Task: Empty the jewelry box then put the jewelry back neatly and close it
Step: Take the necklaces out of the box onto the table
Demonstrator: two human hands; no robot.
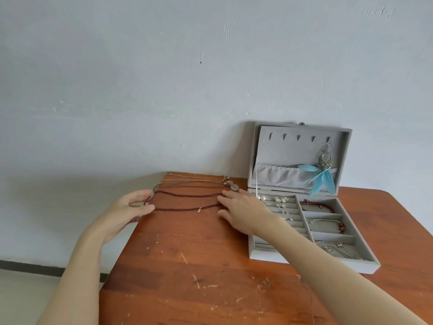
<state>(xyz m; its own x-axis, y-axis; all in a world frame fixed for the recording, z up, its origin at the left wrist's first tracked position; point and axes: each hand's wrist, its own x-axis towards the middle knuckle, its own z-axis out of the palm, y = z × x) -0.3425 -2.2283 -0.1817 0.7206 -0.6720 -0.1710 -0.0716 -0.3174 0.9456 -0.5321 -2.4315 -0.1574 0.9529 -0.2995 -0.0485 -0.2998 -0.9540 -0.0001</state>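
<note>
I am holding the dark bead necklace (187, 201) stretched on the worktop (199, 266), my left hand (131, 207) pinching 1 end, my right hand (243, 207) lying relaxed on the other, beside the open box (304, 202).

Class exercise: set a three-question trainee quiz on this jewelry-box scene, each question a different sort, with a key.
1. True or false: the jewelry box lid is shut.
2. The feather earring hangs: A) inside the lid, B) on the table.
3. Fill in: both hands lay out a dark beaded ____.

Key: 1 false, it stands open. 2 A. 3 necklace; left hand and right hand are at its ends.
</note>
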